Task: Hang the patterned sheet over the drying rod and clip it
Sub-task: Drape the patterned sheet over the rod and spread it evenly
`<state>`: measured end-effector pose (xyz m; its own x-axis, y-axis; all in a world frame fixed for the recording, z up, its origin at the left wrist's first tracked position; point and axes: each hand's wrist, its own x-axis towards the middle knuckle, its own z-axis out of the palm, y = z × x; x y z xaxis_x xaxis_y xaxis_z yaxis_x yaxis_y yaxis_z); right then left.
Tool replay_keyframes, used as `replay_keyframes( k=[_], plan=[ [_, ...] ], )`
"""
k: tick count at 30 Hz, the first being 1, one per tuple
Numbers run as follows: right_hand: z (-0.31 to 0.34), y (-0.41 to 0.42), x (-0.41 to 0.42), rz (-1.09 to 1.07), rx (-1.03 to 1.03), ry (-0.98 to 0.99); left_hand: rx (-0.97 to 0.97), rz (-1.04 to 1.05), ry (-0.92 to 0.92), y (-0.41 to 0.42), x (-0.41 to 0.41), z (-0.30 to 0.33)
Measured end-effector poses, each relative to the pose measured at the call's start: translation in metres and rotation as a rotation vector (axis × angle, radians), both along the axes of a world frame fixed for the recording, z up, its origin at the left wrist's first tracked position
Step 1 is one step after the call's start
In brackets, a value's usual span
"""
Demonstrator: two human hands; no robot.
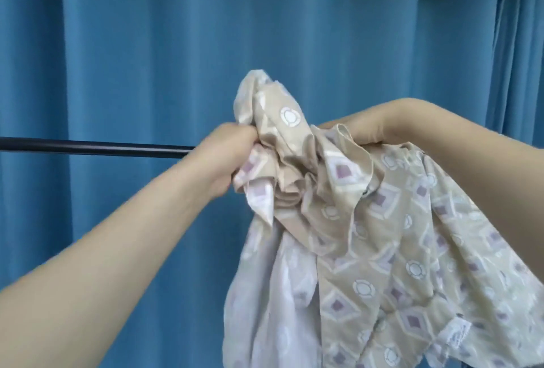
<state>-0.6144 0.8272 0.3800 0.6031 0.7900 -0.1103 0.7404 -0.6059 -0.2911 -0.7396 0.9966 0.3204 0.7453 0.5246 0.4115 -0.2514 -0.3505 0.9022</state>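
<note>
The patterned sheet (368, 238) is beige with white rings and purple diamonds, bunched into a crumpled wad at centre. Its lower part hangs down to the bottom right. My left hand (226, 158) grips the bunched cloth from the left, fingers curled into the folds. My right hand (371, 126) holds the top of the wad from the right, its fingers mostly hidden behind the cloth. The dark drying rod (94, 146) runs level from the left edge and disappears behind my left hand and the sheet. No clip is visible.
A blue pleated curtain (147, 43) fills the whole background behind the rod.
</note>
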Motion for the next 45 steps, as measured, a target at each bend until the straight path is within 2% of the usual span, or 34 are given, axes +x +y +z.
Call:
replay_keyframes(
  k=[3, 5, 7, 8, 11, 14, 16, 18, 19, 20, 21, 23, 24, 26, 29, 31, 33, 35, 37, 39, 41, 45],
  plan=[
    [0.004, 0.002, -0.014, 0.076, 0.076, -0.076, -0.050, -0.025, -0.204, -0.002, 0.009, 0.066],
    [0.006, 0.006, -0.011, 0.082, 0.183, -0.247, -0.033, -0.092, -0.240, -0.013, 0.022, 0.085],
    [0.012, 0.007, -0.004, 0.046, 0.313, -0.443, 0.053, -0.191, -0.195, -0.026, 0.032, 0.089],
    [0.015, 0.006, 0.002, 0.023, 0.368, -0.458, 0.120, -0.247, -0.146, -0.031, 0.034, 0.087],
    [0.026, -0.005, 0.022, -0.143, 0.621, -0.299, 0.378, -0.294, 0.102, -0.034, 0.031, 0.073],
    [0.035, -0.019, 0.045, -0.297, 1.098, -0.081, 0.841, 0.013, 0.482, -0.031, 0.033, 0.049],
    [0.038, -0.028, 0.056, -0.401, 1.173, -0.053, 1.106, 0.141, 0.673, -0.034, 0.036, 0.031],
    [0.034, -0.031, 0.049, -0.553, 1.018, -0.254, 1.185, 0.175, 0.691, -0.038, 0.042, 0.021],
    [0.037, -0.035, 0.051, -0.559, 1.041, -0.306, 1.233, 0.245, 0.630, -0.038, 0.047, 0.022],
    [0.038, -0.038, 0.058, -0.522, 1.176, -0.187, 1.279, 0.318, 0.549, -0.037, 0.053, 0.026],
    [0.038, -0.041, 0.060, -0.453, 1.277, -0.094, 1.271, 0.333, 0.486, -0.036, 0.059, 0.033],
    [0.036, -0.044, 0.062, -0.487, 1.321, -0.161, 1.083, 0.163, 0.396, -0.035, 0.071, 0.049],
    [0.033, -0.045, 0.060, -0.476, 1.269, -0.219, 0.951, 0.058, 0.340, -0.036, 0.076, 0.056],
    [0.028, -0.046, 0.059, -0.357, 1.141, -0.293, 0.716, -0.020, 0.233, -0.040, 0.083, 0.071],
    [0.015, -0.049, 0.050, -0.158, 1.021, -0.115, 0.378, -0.088, 0.116, -0.049, 0.089, 0.089],
    [0.001, -0.052, 0.053, -0.146, 0.841, -0.055, 0.212, -0.178, 0.013, -0.054, 0.093, 0.100],
    [-0.011, -0.052, 0.056, -0.158, 0.644, -0.083, 0.125, -0.235, -0.127, -0.058, 0.097, 0.111],
    [-0.020, -0.047, 0.058, -0.151, 0.557, -0.180, 0.047, -0.297, -0.279, -0.065, 0.100, 0.120],
    [-0.025, -0.041, 0.062, -0.108, 0.613, -0.365, 0.009, -0.337, -0.405, -0.072, 0.107, 0.122],
    [-0.022, -0.043, 0.068, -0.074, 0.765, -0.438, 0.152, -0.373, -0.453, -0.076, 0.113, 0.117],
    [-0.015, -0.052, 0.072, -0.057, 0.930, -0.308, 0.391, -0.390, -0.306, -0.073, 0.110, 0.106],
    [-0.001, -0.077, 0.092, -0.182, 1.039, -0.007, 0.789, -0.301, 0.466, -0.068, 0.093, 0.083]
  ],
)
